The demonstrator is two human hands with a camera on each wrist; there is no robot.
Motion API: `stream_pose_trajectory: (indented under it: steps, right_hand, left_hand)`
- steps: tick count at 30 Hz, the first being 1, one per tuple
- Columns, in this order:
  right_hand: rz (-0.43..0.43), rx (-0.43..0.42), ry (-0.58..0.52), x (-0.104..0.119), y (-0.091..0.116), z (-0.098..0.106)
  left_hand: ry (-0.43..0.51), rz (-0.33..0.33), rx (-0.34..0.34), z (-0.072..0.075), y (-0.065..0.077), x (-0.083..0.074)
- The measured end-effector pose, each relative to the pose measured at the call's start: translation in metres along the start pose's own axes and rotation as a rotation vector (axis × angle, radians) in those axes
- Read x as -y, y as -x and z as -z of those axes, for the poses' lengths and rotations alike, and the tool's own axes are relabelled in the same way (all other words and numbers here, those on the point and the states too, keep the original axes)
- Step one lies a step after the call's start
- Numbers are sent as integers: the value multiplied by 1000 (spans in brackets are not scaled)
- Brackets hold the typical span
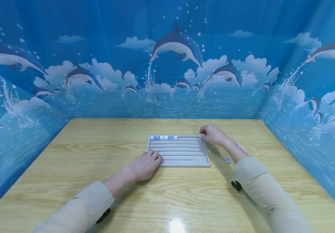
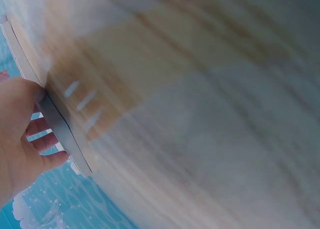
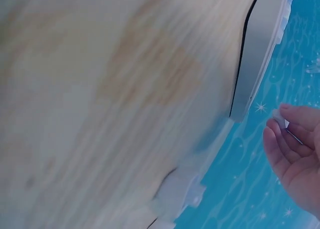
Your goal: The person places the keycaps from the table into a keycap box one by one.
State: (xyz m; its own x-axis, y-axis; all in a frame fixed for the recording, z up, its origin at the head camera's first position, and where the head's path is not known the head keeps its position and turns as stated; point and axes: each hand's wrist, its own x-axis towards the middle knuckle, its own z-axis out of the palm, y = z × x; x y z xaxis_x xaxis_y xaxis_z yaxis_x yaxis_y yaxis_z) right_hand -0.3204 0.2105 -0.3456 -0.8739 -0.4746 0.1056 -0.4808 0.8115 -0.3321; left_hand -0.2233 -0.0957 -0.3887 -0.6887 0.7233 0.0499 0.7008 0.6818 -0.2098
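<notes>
A pale grey tray [image 1: 182, 158] with several ridged rows lies on the table. Small white and blue tiles [image 1: 163, 137] stand along its far row, toward the left. My left hand [image 1: 148, 164] grips the tray's near left corner. In the left wrist view its thumb lies against the tray's side [image 2: 62, 131], fingers bent over the edge. At the far right corner, my right hand [image 1: 213, 134] pinches a small white tile [image 3: 280, 119] between thumb and fingertips. In the head view that tile is right at the tray's rim and partly hidden by the fingers.
To the right of the tray, one loose tile [image 1: 228, 160] lies face up on the wooden table [image 1: 185, 191]. More tiles [image 1: 240, 146] lie behind the right forearm, partly covered by it. A blue dolphin-print curtain [image 1: 121, 106] borders the table at the back and sides.
</notes>
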Motion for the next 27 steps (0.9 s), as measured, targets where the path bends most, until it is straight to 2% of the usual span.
stream_pose_trajectory:
  steps: [14,22,27]
  right_hand:
    - [-12,102,10,25,-21,-4]
    - [18,124,58,30,-28,-9]
    - [21,173,60,34,-35,-12]
  left_hand:
    - [33,12,6,1,-1,0]
    - [63,33,36,3,-1,0]
    - [89,46,45,4,-2,0]
